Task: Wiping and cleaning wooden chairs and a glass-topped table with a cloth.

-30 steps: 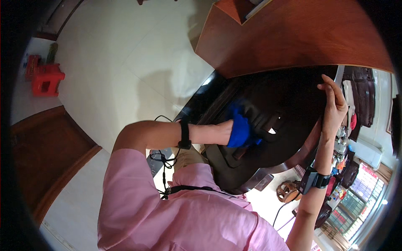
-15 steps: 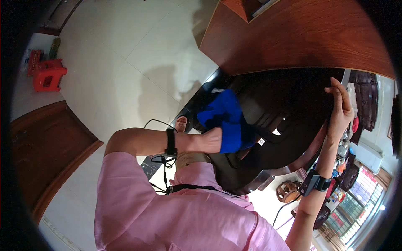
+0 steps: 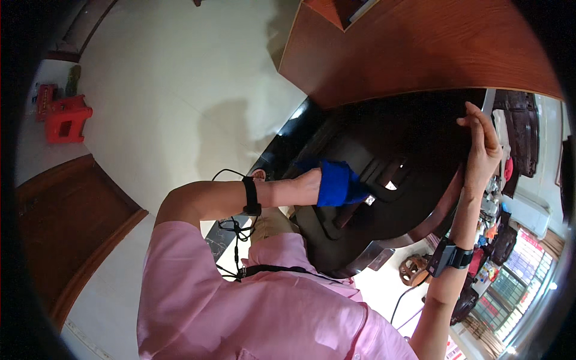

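Note:
My left hand is closed on a bright blue cloth, which is bunched under its fingers. The cloth lies against a dark wooden armchair with carved openings; its lower folds fade into shadow. Over at the right, my right hand is raised beside the chair's curved rim, fingers stretched out and nothing seen in them. Whether its palm rests on the wood is hidden.
A reddish-brown wooden panel stands beyond the chair. At the far left are a red plastic stool and a brown door. A black cable dangles by my left forearm. Pale floor tiles stretch out on the left.
My left hand has shifted slightly right and up with the blue cloth. Its loose part, spread out before, is now mostly bunched against the chair. The right hand keeps nearly the same pose.

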{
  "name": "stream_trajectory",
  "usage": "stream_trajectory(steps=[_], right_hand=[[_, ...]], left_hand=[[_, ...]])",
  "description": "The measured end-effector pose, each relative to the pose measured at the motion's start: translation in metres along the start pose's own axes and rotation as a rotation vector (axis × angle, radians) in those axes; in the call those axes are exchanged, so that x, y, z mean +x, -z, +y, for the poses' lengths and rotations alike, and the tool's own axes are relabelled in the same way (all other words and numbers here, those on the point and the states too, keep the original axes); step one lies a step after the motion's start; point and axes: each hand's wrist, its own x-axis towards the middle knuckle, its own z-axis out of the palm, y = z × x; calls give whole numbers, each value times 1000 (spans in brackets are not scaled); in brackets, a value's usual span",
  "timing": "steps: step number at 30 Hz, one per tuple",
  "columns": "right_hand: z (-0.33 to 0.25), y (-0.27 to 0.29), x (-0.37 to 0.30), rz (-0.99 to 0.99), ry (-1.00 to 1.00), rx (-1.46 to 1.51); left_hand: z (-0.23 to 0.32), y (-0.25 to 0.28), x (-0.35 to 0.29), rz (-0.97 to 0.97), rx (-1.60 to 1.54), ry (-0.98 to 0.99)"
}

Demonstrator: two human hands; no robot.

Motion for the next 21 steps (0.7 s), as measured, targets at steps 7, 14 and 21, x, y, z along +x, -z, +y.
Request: stream_trajectory(steps=[7, 14, 21], right_hand=[[3, 3, -1, 21, -5, 16], [1, 2, -1, 50, -23, 32], [1, 5, 2, 66, 0, 24]], left_hand=[[14, 6, -3, -10, -125, 192], [15, 2, 0, -52, 14, 116], [18, -6, 26, -98, -281, 134]])
